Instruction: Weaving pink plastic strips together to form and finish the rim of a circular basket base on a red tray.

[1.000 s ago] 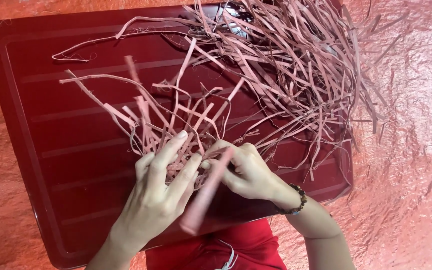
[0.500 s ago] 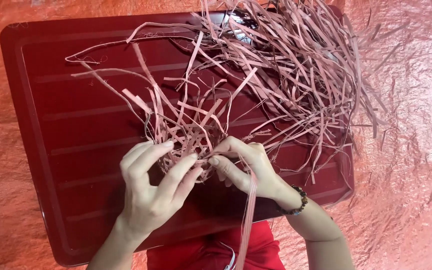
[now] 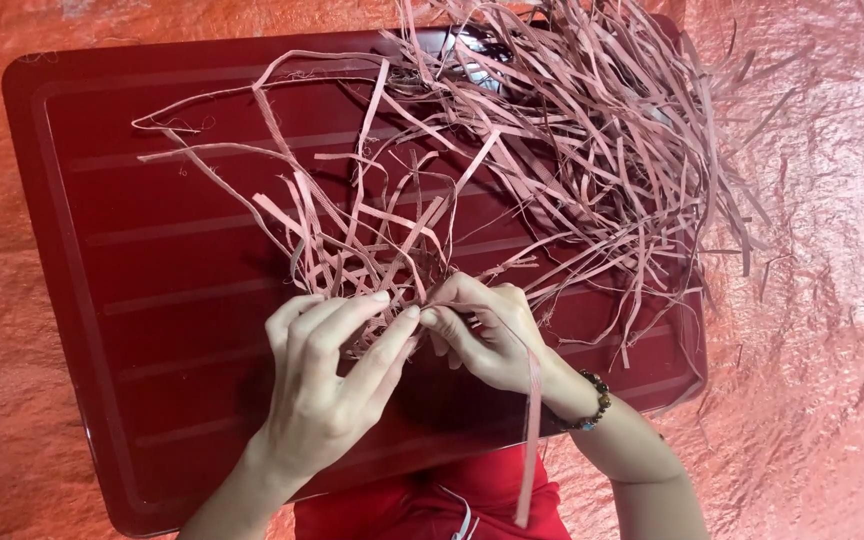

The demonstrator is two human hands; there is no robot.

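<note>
Both hands, left hand (image 3: 327,385) and right hand (image 3: 487,335), now pinch one pink strip (image 3: 532,420) pulled free from the tangle (image 3: 552,160), trailing downward.

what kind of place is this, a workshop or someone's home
Hard to say; probably an informal handcraft spot on the floor. A dark red tray lies on an orange woven plastic sheet, heaped with pink strips that the left hand and right hand are working.

Two hands, one dark red tray (image 3: 152,250), one tangle of many pink strips (image 3: 552,160).
</note>
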